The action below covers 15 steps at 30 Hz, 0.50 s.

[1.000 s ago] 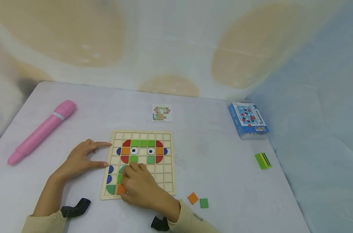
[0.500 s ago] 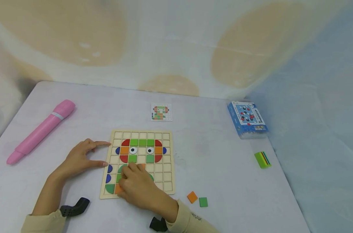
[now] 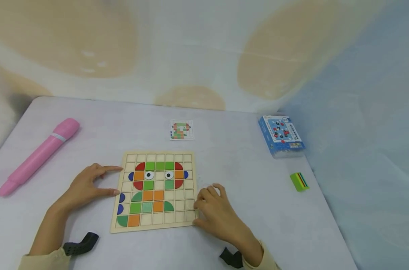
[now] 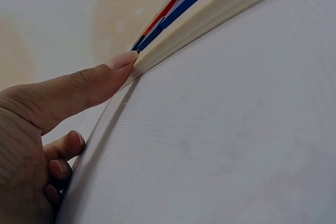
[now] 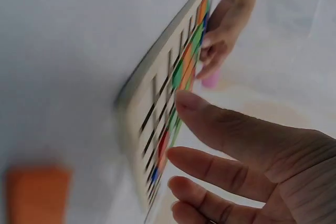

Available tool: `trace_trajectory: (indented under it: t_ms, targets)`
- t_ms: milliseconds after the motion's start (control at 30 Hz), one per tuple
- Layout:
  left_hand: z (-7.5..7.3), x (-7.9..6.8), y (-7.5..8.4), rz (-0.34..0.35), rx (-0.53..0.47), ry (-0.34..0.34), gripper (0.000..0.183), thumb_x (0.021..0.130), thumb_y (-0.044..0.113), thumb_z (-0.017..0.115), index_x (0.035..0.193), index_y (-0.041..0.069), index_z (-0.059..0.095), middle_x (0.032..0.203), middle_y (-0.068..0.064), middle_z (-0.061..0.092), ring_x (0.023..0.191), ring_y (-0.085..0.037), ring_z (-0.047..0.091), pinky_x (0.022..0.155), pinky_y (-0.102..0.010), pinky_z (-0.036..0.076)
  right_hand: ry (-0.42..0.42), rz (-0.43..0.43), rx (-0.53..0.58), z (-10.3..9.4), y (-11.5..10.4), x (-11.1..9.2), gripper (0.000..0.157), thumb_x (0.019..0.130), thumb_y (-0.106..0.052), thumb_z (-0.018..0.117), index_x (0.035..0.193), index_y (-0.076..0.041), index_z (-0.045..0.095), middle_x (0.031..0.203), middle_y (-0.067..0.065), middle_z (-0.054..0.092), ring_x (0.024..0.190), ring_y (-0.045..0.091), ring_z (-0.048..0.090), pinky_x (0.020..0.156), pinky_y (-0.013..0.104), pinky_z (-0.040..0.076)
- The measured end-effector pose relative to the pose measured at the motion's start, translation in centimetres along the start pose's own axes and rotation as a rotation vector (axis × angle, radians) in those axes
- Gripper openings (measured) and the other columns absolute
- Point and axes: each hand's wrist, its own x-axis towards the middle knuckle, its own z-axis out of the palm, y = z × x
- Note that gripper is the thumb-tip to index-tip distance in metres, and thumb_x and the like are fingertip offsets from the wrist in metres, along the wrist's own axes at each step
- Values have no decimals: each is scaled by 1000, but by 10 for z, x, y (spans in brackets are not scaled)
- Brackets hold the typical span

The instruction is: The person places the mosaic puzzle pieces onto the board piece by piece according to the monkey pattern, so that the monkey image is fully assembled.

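A wooden grid board [image 3: 180, 216] lies on the table, with red, green, orange and blue tiles and two eye tiles forming a figure on it. At its left edge, my left hand [image 3: 86, 185] touches the rim with the tips of its thumb and straight index finger. The right hand [image 3: 216, 213] is over the board's lower right corner, fingers bent loosely and apart from the thumb. In the right wrist view nothing lies between those fingers [image 5: 220, 171]. A loose orange tile [image 5: 38, 195] sits on the table there; in the head view the right hand and arm hide it.
Behind the board lies a small pattern card [image 3: 182, 130]. A pink stick-like object [image 3: 37, 157] lies at the left. To the right are a blue box [image 3: 281, 135] and a lime green block with coloured stripes [image 3: 299, 182].
The right hand has moved right from the board's lower left area to its lower right corner, uncovering tiles in the lower rows. My left hand stays at the left edge.
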Motion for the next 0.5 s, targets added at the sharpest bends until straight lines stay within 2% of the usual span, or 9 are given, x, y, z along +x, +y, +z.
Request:
trace_trajectory:
  t_ms: [133,233,367,500]
  targets:
    - [1,0,-1,8,8,6,71,70,41,88,133,19,63,91,-6,44,88,-21,38,70,-36,31,3,86,27,1,22,-26,36,68,-38,91,86,-13,73,91,-7,53,95,14,46,108,53,27]
    - [2,0,-1,7,8,1,72,70,41,88,133,19,62,92,-6,44,88,-21,38,70,-36,31,22,118,28,0,35,-44,38,63,-36,93,84,-13,71,89,-7,51,93,15,46,106,54,28]
    - [0,0,0,0,-3,-11,72,71,41,87,134,18,61,93,-7,43,89,-22,38,71,-38,30,35,118,5,0,46,-64,39,58,-29,96,84,-14,71,91,-7,52,94,15,47,105,55,29]
    - [0,0,-1,0,-10,-13,72,71,41,87,135,18,61,94,-8,43,89,-23,37,71,-39,29,40,95,18,3,53,-73,31,62,-23,94,82,-16,71,93,-7,54,95,15,50,104,53,32]
